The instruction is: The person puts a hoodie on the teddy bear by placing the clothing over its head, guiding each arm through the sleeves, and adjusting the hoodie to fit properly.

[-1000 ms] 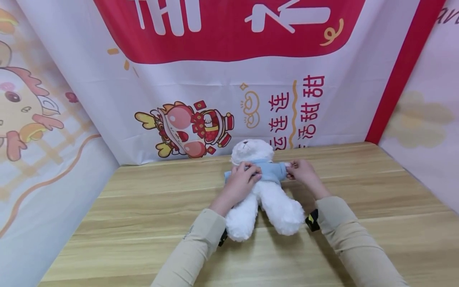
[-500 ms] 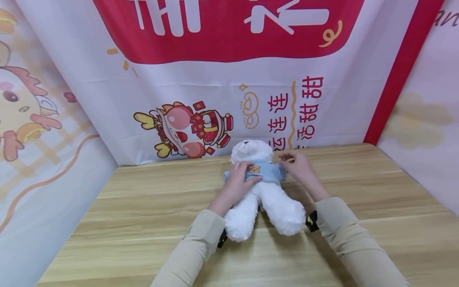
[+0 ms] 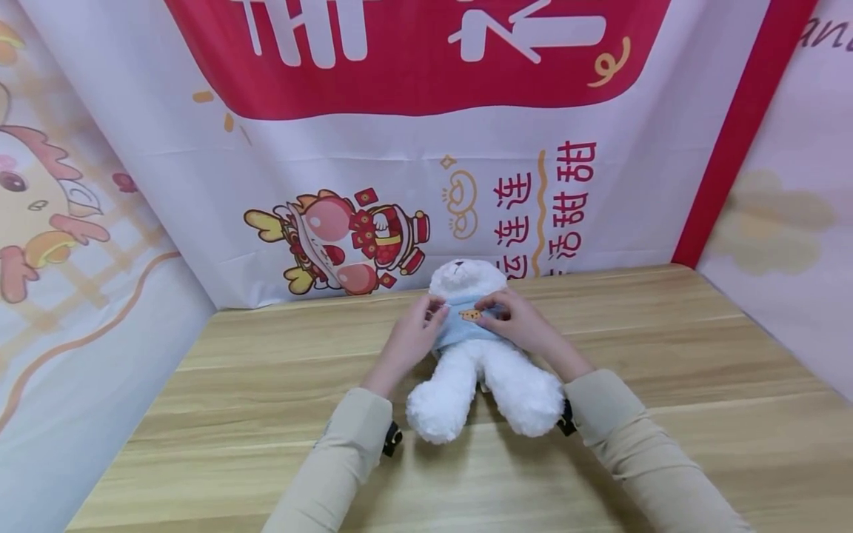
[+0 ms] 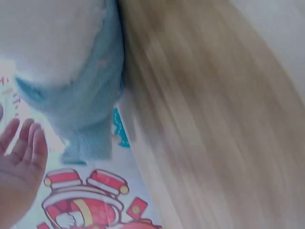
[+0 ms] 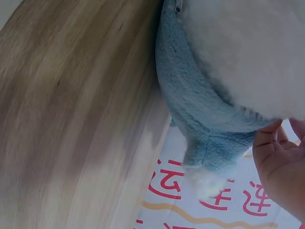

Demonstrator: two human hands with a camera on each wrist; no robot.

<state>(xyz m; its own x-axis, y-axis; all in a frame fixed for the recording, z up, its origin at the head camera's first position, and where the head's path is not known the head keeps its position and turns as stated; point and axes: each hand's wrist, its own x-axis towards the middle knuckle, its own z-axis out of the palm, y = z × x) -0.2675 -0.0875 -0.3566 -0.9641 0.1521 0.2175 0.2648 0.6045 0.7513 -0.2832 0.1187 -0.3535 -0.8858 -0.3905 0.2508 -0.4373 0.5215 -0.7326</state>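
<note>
A white plush toy [image 3: 443, 392] in a light blue shirt [image 3: 460, 337] lies on its back, legs toward me. A small orange animal print [image 3: 470, 315] marks the shirt's chest. My left hand [image 3: 409, 337] is at the shirt's left side; in the left wrist view this left hand [image 4: 21, 167] has its fingers loosely extended. Over the right chest is my right hand [image 3: 523, 322], thumb and forefinger on the cloth beside the print. In the right wrist view the toy's body hides those fingertips, so I cannot tell whether they pinch the shirt [image 5: 190, 100].
The toy lies on a wood-grain table [image 3: 266, 414], its head close to the far edge. A white printed cloth [image 3: 373, 141] with red lettering and a cartoon figure hangs right behind. Another printed cloth [image 3: 73, 296] stands along the left side.
My right hand has left the toy's right sleeve end and moved left onto the chest. My left hand has shifted left, off the middle of the shirt. The near-left leg has moved slightly left.
</note>
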